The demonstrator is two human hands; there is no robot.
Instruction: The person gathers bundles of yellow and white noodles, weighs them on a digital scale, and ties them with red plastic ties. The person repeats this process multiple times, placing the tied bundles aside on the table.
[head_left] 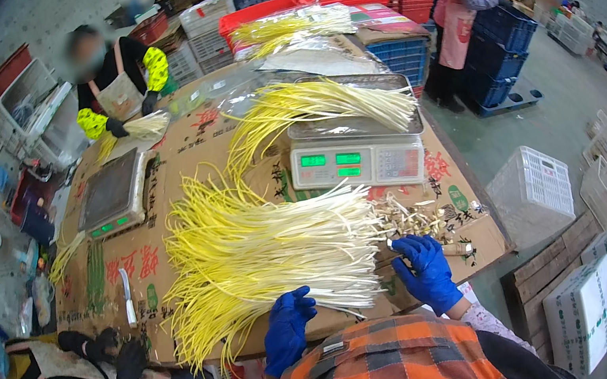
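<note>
Yellow-and-white stalks (270, 251) lay in one broad, loose pile on the cardboard-covered counter (177, 154), directly in front of the two hands. From my distant end I saw long, thin strands, bright yellow and wispy at the left, paling to smooth white at the right, where the ends lay roughly level. The left hand (289, 330), gloved in blue, was by the pile's near side, fingers loosely bent and apart; I could not tell whether it touched the stalks. The right hand (425, 275) was near the white ends, thumb and fingers spread, with a pale bit at one fingertip too small for me to make out.

The counter's near edge ran beneath both hands, and its right edge curved past the scattered trimmings (425, 219). Behind the pile I had little room: the white scale (352, 165) stood close, a second bundle (314, 107) across its tray. Leftward, bare cardboard showed between the pile and the knife (127, 298). A co-worker's dark gloves (131, 365) were at the near left corner.
</note>
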